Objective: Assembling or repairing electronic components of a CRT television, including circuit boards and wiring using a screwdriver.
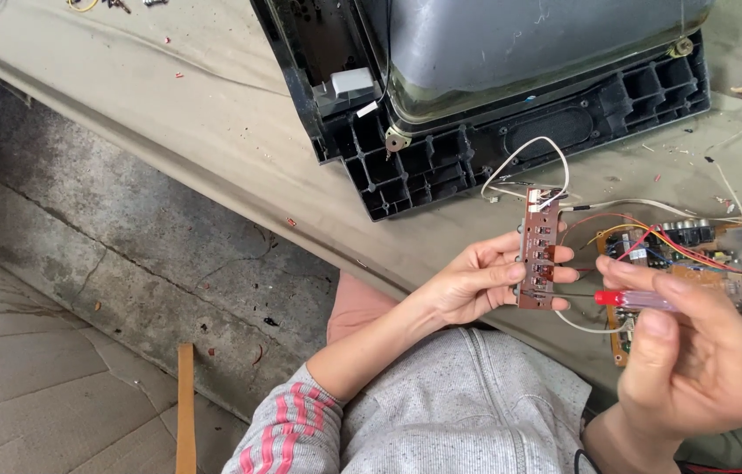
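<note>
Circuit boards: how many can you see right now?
2. A narrow brown strip board is held upright in the left hand; a larger board with coloured wires lies on the table behind the right hand. Others may sit beyond the frame's right edge.

above the hands: the open back of the TV shell (511, 132) blocks the way; white wires (529, 154) loop down from it to the small board (537, 250) (they cross the gap just beside the shell).
right: the main board (731, 263) with its red and yellow leads crowds the bench next to the right hand (695, 360) and its screwdriver (638, 300).
left: bare bench (195, 114), only small scraps, open room beside the left hand (476, 281).
below left: concrete floor, free except a wooden stick (185, 408).
below: the person's own grey sleeves close that side.
</note>
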